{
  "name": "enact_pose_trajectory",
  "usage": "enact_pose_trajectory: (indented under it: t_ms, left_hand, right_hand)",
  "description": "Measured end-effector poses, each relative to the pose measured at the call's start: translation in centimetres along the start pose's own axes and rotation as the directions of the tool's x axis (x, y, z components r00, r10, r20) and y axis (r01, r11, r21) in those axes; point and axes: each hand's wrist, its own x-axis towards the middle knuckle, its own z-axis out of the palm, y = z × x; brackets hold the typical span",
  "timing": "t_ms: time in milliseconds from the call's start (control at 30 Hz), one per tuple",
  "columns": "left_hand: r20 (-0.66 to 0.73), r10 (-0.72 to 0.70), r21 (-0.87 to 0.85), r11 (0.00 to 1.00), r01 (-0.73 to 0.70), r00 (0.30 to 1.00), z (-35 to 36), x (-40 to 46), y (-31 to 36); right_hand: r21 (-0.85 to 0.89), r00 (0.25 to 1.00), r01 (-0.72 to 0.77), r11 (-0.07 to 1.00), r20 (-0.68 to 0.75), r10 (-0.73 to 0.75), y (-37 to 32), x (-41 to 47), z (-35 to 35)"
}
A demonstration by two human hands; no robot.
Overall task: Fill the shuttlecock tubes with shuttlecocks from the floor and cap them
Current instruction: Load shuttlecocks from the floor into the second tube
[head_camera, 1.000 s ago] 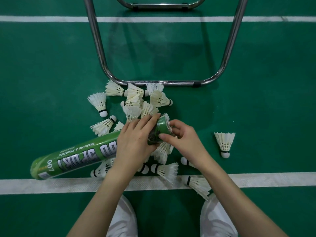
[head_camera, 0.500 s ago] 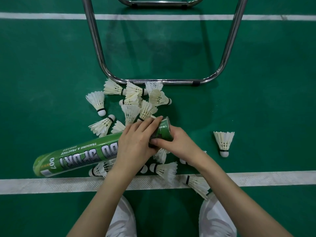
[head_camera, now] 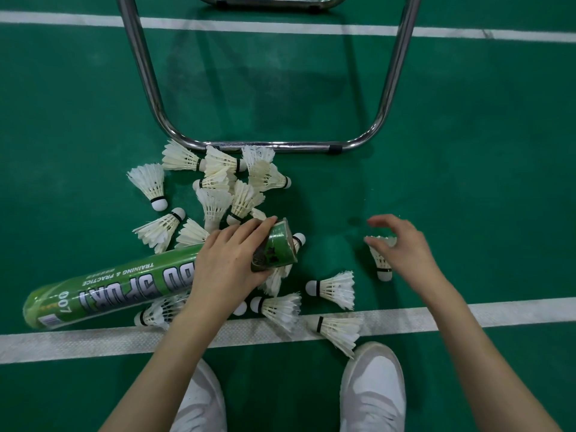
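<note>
1. Head view: the left hand (head_camera: 227, 263) lies across the green shuttlecock tube (head_camera: 124, 283), fingers and thumb curled round it near its open end, the forearm coming up from the lower left
2. The right hand (head_camera: 402, 247) reaches out to the right, well apart from the tube, fingers spread and bent over a lone shuttlecock (head_camera: 381, 255); it is blurred, so whether the fingertips already pinch the feathers I cannot tell
3. That shuttlecock lies with its cork pointing toward the person, partly under the right palm
4. The tube lies tilted on the green court floor (head_camera: 467, 182), its closed end at the far left and its mouth (head_camera: 280, 244) raised toward the right, just beside a cork tip
5. What sits inside the tube is hidden; only dark printing shows at the mouth
6. A loose pile of shuttlecocks (head_camera: 230, 188) lies just beyond the left hand, against the chrome chair frame (head_camera: 271, 148)
7. More shuttlecocks (head_camera: 333, 288) lie between the hands and on the white court line (head_camera: 514, 313)
8. Two white shoes (head_camera: 374, 378) stand below the line
</note>
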Motion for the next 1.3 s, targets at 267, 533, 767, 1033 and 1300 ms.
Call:
enact_pose_trajectory:
  t_ms: [267,533,767,1033,1300]
  left_hand:
    - [-0.005,0.014,0.005,1.0,-0.014,1.0,0.2,0.0,0.2]
    - [0.018,0.004,0.003,1.0,-0.004,1.0,0.3,0.1,0.1]
    - [0.002,0.011,0.017,1.0,-0.011,1.0,0.4,0.1,0.1]
    - [0.0,0.02,0.0,1.0,-0.02,1.0,0.3,0.0,0.2]
    - [0.019,0.003,-0.016,1.0,-0.002,1.0,0.4,0.3,0.4]
  right_hand:
    - [-0.221,1.0,-0.02,0.975,0.014,0.024,3.7,0.3,0.8]
    - [-0.38,1.0,0.012,0.925,0.016,-0.007,3.2,0.2,0.7]
    - [-0.075,0.999,-0.034,0.997,0.033,0.036,0.0,-0.5,-0.3]
    - [0.431,0.998,0.008,0.902,-0.053,0.017,-5.5,-2.4,1.6]
    - [0.686,0.99,-0.057,0.725,0.133,-0.048,-8.5,-4.6,5.5]
